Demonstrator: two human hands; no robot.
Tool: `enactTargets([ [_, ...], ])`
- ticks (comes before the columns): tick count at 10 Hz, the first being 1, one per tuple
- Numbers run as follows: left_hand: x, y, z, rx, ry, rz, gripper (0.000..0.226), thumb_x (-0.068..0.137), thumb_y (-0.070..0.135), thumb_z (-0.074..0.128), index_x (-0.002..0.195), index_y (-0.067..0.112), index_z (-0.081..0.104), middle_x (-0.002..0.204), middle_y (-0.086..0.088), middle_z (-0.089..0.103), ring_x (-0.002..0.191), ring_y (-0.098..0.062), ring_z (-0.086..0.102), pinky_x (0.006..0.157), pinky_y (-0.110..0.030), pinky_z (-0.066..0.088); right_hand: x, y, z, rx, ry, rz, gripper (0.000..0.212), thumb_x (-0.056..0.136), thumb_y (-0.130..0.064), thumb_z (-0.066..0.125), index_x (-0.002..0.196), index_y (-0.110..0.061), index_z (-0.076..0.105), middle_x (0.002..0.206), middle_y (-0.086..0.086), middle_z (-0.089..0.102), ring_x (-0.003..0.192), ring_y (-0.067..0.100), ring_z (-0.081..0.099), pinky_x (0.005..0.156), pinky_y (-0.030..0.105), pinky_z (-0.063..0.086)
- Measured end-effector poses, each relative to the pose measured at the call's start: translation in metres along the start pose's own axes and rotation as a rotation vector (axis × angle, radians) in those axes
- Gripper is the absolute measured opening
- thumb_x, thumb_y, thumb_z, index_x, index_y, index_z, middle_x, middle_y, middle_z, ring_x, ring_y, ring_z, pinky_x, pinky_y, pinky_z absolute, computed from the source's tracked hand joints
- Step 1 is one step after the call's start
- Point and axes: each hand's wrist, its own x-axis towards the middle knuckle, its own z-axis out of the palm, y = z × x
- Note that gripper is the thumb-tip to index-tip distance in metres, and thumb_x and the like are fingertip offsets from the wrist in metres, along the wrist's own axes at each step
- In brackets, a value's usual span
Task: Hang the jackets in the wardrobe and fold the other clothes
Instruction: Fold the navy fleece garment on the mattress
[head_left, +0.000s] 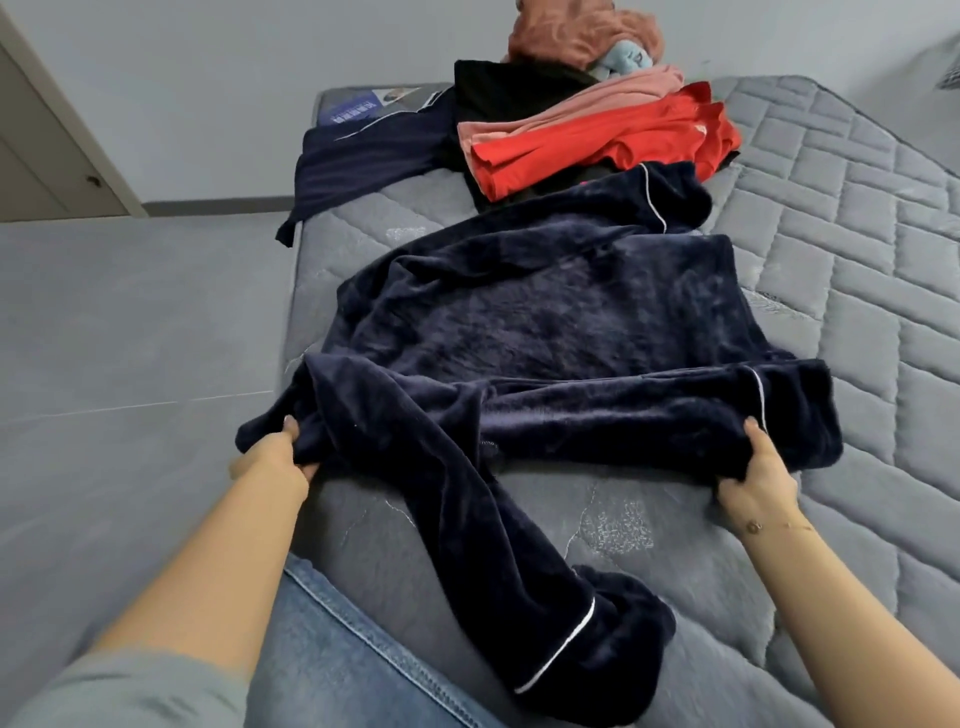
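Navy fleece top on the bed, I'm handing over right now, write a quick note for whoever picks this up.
Left hand grips the navy fleece top at its near-left edge; right hand grips the near-right edge, where a sleeve lies folded across. The top lies spread on the grey mattress; the other sleeve trails toward you.
Done: one sleeve folded in.
Left: finish folding this top, then sort the pile at the far end: red garment, pink garment, black garment, another navy piece. No wardrobe or hung jackets in view.

Soft, even indoor light; faint shadows, slight blur, wide-angle bending at edges.
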Motion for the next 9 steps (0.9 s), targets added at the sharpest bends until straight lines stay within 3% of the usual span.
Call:
enactTargets([
  [1,-0.007,-0.001,-0.011,0.083,-0.017,-0.028,0.039,0.091,0.014,0.065,0.13,0.017,0.058,0.09,0.004,0.061,0.108,-0.019,0.06,0.076,-0.037,0.052,-0.001,0.003,-0.016,0.064,-0.006,0.047,0.044,0.105,-0.029,0.039,0.143,-0.006,0.04,0.148,0.016,0.043,0.129,0.023,0.046,0.093,-0.004,0.025],
  [2,0.003,-0.003,-0.019,0.25,-0.029,0.091,0.052,0.093,0.009,0.059,0.142,0.011,0.042,0.124,-0.005,0.057,0.129,-0.025,0.049,0.101,-0.041,0.047,-0.004,0.01,-0.039,0.044,-0.152,0.061,0.018,0.104,-0.027,0.042,0.118,-0.026,0.052,0.13,0.022,0.053,0.133,0.034,0.044,0.113,0.032,0.03],
  [3,-0.016,-0.006,-0.02,0.539,0.147,0.546,0.08,0.079,0.002,0.072,0.145,0.015,0.029,0.147,-0.019,0.03,0.13,-0.038,0.039,0.102,-0.046,0.043,-0.028,0.029,-0.05,-0.049,-0.324,-0.024,0.045,0.094,-0.015,0.061,0.134,0.001,0.047,0.128,0.016,0.06,0.114,0.028,0.06,0.094,0.036,0.049],
  [4,-0.03,-0.008,-0.014,0.788,-0.02,0.913,0.048,0.083,0.016,0.072,0.128,0.015,0.053,0.133,-0.015,0.05,0.121,-0.032,0.048,0.096,-0.039,0.041,-0.046,0.055,-0.058,-0.328,-0.47,-0.082,0.03,0.095,-0.017,0.06,0.115,0.005,0.055,0.105,0.021,0.067,0.082,0.02,0.065,0.072,0.024,0.052],
  [5,-0.038,-0.014,-0.007,0.807,-0.384,0.615,0.023,0.092,0.042,0.061,0.09,0.02,0.058,0.099,-0.006,0.065,0.094,-0.024,0.062,0.095,-0.039,0.051,-0.08,0.078,-0.065,-0.673,-0.753,-0.118,0.036,0.088,-0.044,0.061,0.093,-0.011,0.075,0.089,0.001,0.076,0.079,0.009,0.069,0.067,0.012,0.05],
  [6,-0.036,-0.015,-0.001,0.852,-0.444,0.466,0.038,0.085,0.059,0.062,0.076,0.023,0.053,0.095,-0.005,0.055,0.085,-0.02,0.053,0.083,-0.034,0.046,-0.099,0.08,-0.066,-0.901,-1.008,-0.234,0.038,0.072,-0.048,0.078,0.103,-0.029,0.071,0.101,-0.011,0.073,0.095,0.001,0.066,0.082,0.01,0.048],
  [7,-0.036,-0.02,0.005,0.942,-0.384,0.367,0.087,0.075,0.061,0.072,0.137,0.005,0.05,0.136,-0.014,0.055,0.123,-0.032,0.053,0.106,-0.042,0.043,-0.098,0.075,-0.054,-1.16,-1.146,-0.368,0.047,0.073,-0.019,0.084,0.114,-0.024,0.062,0.109,-0.011,0.068,0.103,-0.001,0.061,0.092,0.015,0.045],
  [8,-0.036,-0.022,0.012,1.168,-0.259,0.497,0.064,0.086,0.039,0.07,0.133,-0.001,0.052,0.126,-0.019,0.058,0.112,-0.035,0.057,0.098,-0.042,0.048,-0.096,0.038,-0.027,-0.643,-1.07,-0.21,0.048,0.067,0.0,0.079,0.111,-0.015,0.068,0.103,-0.002,0.074,0.095,0.01,0.068,0.078,0.016,0.051],
  [9,-0.034,-0.015,0.018,0.915,-0.355,0.488,0.035,0.09,0.024,0.068,0.117,0.002,0.062,0.111,-0.014,0.062,0.093,-0.028,0.06,0.083,-0.036,0.051,-0.088,-0.004,0.005,-0.233,-0.997,-0.116,0.05,0.071,-0.008,0.068,0.12,-0.015,0.065,0.11,0.004,0.073,0.093,0.013,0.07,0.074,0.022,0.056],
])
